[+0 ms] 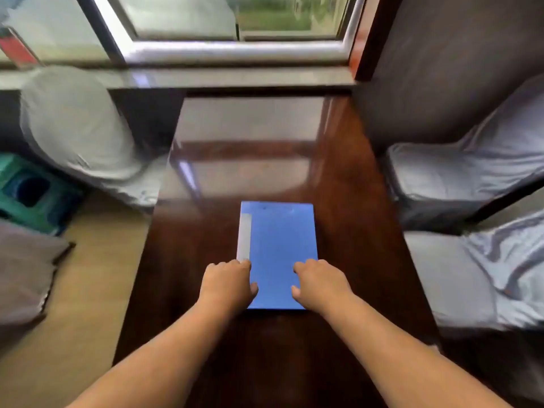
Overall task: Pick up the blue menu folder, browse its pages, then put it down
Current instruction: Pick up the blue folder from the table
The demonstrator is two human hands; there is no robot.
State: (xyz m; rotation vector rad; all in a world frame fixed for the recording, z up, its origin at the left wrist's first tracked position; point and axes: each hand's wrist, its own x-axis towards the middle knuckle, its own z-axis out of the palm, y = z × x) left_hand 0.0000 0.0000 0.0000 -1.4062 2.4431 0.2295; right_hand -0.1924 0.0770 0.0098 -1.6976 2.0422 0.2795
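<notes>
Nearest the camera, two bare forearms are reaching forward over the dark polished table [338,231], one from each side. The left hand [228,282] is resting on the near left corner of the blue menu folder [281,245], fingers curled down at the lower end of the pale spine strip [244,238], thumb lying along the cover. The right hand [319,284] is sitting on the near right corner, fingers bent onto the cover's right edge. Both hands are touching the folder, but whether either has closed under an edge I cannot tell; the folder is looking flat on the table, closed.

The folder is lying straight ahead of both hands, its long axis running away from the person toward the window [235,25], spine on the left. Both hands are equally near, so a two-handed lift by the near corners seems likely, with the cover opening from the right.

Counting outward: one folder, two hands, one table, three cloth-covered chairs (one [79,128] left, two [459,178] [485,275] right) and one green crate [32,195] on the floor.
</notes>
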